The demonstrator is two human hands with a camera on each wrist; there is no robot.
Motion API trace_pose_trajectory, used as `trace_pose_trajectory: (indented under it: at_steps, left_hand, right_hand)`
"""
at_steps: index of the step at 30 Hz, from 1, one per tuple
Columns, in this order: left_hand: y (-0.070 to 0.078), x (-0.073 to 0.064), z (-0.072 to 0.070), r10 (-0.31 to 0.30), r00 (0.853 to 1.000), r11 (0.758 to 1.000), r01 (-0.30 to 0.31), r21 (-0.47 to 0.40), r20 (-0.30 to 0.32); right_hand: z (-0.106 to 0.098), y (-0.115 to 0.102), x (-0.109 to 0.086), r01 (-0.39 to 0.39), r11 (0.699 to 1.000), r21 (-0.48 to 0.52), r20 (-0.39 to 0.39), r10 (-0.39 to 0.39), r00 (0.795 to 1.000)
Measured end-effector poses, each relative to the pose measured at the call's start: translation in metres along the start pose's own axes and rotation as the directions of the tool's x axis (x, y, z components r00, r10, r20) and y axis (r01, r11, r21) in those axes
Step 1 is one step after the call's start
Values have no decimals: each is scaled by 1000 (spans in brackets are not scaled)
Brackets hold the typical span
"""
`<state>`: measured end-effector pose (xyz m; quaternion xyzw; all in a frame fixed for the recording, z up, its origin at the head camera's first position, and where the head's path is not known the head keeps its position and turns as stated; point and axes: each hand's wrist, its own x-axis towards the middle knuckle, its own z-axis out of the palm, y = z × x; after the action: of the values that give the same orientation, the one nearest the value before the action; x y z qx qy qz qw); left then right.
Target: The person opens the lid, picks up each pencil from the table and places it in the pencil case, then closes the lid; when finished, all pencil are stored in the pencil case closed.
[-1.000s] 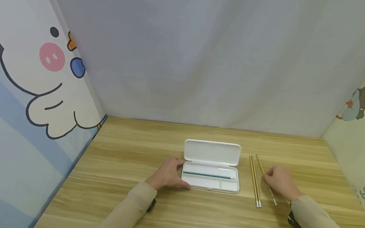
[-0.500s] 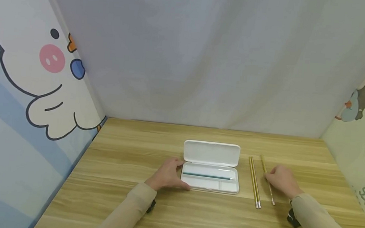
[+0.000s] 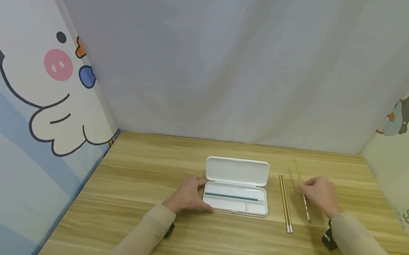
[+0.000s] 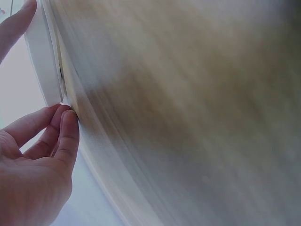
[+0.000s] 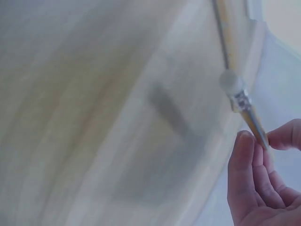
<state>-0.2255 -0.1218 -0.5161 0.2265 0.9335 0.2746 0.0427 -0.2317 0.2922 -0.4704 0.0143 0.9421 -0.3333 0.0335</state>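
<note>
Right of the case (image 3: pixel 225 204), the right hand (image 3: pixel 319 193) pinches a probably light, stiff pencil (image 3: pixel 306 206), sensibly mid-shaft; the left hand (image 3: pixel 187 195) grips the case's left end.

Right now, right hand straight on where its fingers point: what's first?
Likely the pair of yellow pencils lying on the table. The right hand and its held pencil look raised, so it could pass above them; height is unclear.

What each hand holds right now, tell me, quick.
Left hand: holding the left end of the open white pencil case between thumb and fingers.
Right hand: closed on one yellow pencil, pinched between thumb and fingertips.
</note>
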Motion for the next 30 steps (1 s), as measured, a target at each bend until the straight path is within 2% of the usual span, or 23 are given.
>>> trace_pose_trajectory:
  at_steps: [4, 11, 17, 24, 30]
  left_hand:
    - [1, -1, -1, -2, 1000, 1000, 2, 0, 2]
    - [0, -2, -1, 7, 1000, 1000, -7, 2, 4]
    - [0, -3, 0, 6, 1000, 1000, -6, -5, 5]
    - [1, -2, -1, -11, 1000, 1000, 11, -2, 8]
    - [0, -1, -1, -7, 1000, 1000, 7, 2, 6]
  right_hand:
    - [-3, -5, 1, 0, 1000, -6, -5, -1, 1000]
    - [-5, -15, 1, -5, 987, 158, 74, -7, 997]
    - [-4, -22, 4, 11, 974, 227, 132, -42, 990]
    - [-3, -36, 7, 78, 963, 256, 122, -113, 986]
    - [0, -48, 10, 156, 945, 288, 121, -197, 973]
